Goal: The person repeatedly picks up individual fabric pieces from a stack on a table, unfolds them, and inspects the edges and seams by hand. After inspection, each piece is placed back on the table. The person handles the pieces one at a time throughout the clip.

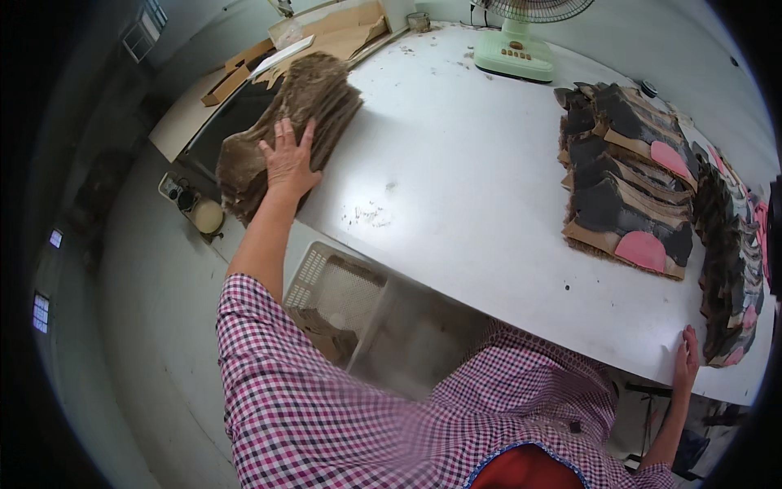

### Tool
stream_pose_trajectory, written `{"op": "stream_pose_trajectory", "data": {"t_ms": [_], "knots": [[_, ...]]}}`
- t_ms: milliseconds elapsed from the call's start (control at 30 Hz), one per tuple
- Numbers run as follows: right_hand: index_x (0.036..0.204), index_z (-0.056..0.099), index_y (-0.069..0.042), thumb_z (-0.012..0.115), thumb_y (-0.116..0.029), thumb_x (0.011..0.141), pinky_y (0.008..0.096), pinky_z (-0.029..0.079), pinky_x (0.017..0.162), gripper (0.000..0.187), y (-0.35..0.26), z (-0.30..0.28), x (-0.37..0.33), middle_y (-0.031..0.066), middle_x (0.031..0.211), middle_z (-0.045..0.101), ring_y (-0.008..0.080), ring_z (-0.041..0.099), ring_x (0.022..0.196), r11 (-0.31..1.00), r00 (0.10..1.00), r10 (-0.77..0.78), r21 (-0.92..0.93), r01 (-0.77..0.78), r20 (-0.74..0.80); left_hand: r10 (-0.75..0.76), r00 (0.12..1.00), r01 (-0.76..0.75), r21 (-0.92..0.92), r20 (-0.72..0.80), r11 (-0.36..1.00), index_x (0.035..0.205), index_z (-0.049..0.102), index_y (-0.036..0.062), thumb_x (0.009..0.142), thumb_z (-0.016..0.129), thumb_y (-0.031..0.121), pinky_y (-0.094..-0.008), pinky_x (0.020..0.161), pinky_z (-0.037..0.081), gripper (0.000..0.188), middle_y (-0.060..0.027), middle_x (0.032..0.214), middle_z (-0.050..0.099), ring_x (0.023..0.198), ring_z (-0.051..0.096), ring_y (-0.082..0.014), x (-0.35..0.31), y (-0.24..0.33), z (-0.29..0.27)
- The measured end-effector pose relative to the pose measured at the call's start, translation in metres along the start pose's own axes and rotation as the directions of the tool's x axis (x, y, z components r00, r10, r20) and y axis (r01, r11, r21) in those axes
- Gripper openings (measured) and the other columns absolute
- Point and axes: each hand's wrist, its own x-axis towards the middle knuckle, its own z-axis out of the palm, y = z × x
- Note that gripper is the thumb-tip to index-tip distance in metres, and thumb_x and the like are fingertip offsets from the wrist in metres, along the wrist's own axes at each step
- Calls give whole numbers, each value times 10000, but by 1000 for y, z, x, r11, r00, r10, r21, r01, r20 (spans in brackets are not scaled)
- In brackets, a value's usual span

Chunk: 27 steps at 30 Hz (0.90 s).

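My left hand [290, 165] lies with fingers spread on a stack of brown furry pieces [305, 81] at the table's left end. The stack leans and its layers show along the right side. Far to the right, my right hand [687, 359] rests at the table's near edge, fingers stretched out and nothing visible in them. Just beyond it runs a curved row of overlapping dark furry pieces [718, 277]. Left of that row are overlapping stacks of brown and black cut pieces [627, 204], some with a pink patch [641, 250].
A pale green fan [513, 55] stands at the back of the white table [456, 179], near a small round container [418, 22]. Below the near edge is a plastic basket [314, 273] with brown pieces. Cardboard [346, 24] lies at the far left.
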Motion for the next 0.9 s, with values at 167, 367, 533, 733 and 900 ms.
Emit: {"op": "stream_pose_trajectory", "data": {"t_ms": [167,367,533,733,900], "knots": [[1270,541,7,444,-34,940,375,244,1136,345,0,2,-5,177,1445,451,280,385,1367,999,998,-37,-27,36,-41,-80,994,76,45,76,996,1549,60,270,685,796,497,-616,1098,232,1158,-181,1568,159,1462,148,-333,25,-17,18],[1263,542,13,499,-36,879,376,238,1139,390,11,-1,-11,167,1421,476,280,385,1366,1000,998,21,-21,-22,-57,-96,995,94,47,42,994,1543,91,265,655,830,456,-614,1096,239,1171,-187,1561,160,1458,143,-351,48,-14,25],[1207,584,-11,566,-52,839,382,300,1108,370,-14,-3,-5,165,1362,529,291,410,1349,998,996,33,-45,-37,-85,-94,995,94,-4,-42,996,1543,90,272,631,865,406,-573,1086,248,1204,-160,1539,213,1436,186,-323,36,-19,16],[1241,562,1,592,-101,881,358,322,1082,376,-33,-5,-7,129,1322,560,266,465,1286,999,994,29,-35,-33,-106,-144,988,148,-52,58,988,1538,6,319,766,777,400,-560,1149,232,1094,-125,1571,195,1454,196,-299,47,-10,-14],[1290,543,3,555,-222,946,304,330,1063,411,-52,-3,25,103,1323,552,203,471,1263,962,966,226,185,-201,-127,-63,986,37,-171,-153,985,1534,132,174,798,741,437,-528,1129,272,991,-152,1523,301,1412,284,-306,56,16,-40]]}}
